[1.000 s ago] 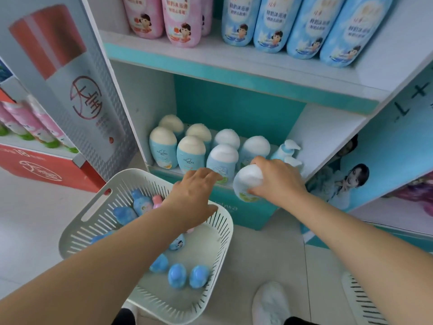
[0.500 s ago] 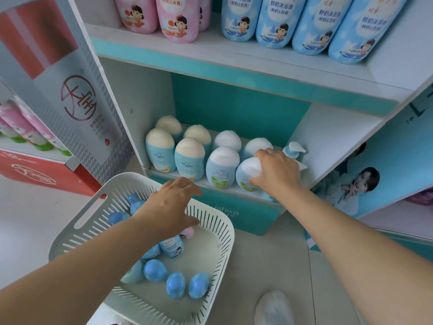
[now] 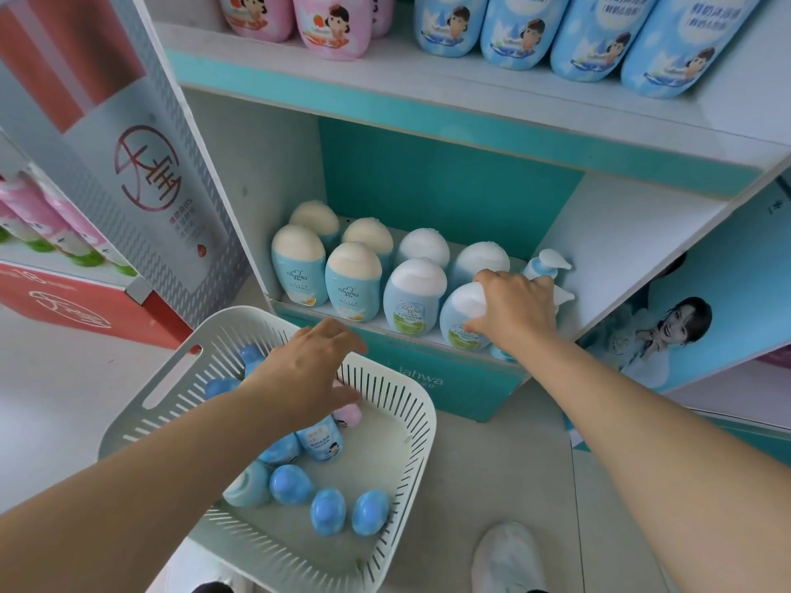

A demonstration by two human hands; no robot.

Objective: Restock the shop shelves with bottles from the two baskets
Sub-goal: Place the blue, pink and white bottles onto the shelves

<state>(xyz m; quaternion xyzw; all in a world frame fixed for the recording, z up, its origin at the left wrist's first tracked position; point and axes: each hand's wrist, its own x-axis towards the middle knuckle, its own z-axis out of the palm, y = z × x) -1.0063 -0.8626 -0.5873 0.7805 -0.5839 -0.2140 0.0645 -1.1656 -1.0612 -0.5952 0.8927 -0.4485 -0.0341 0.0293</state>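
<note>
Where the teal shelf base (image 3: 453,391) reads "Jahwa", a white basket (image 3: 141,417) of blue bottles (image 3: 327,511) sits just before it. On the lower shelf's front edge stands a white-capped bottle (image 3: 462,318), the right hand (image 3: 515,310) curled round its cap. The left hand (image 3: 308,374) hovers over the basket, fingers relaxed and holding nothing.

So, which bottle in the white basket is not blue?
The pink one, lying by the far wall of the basket; every other bottle in there is blue.
</note>
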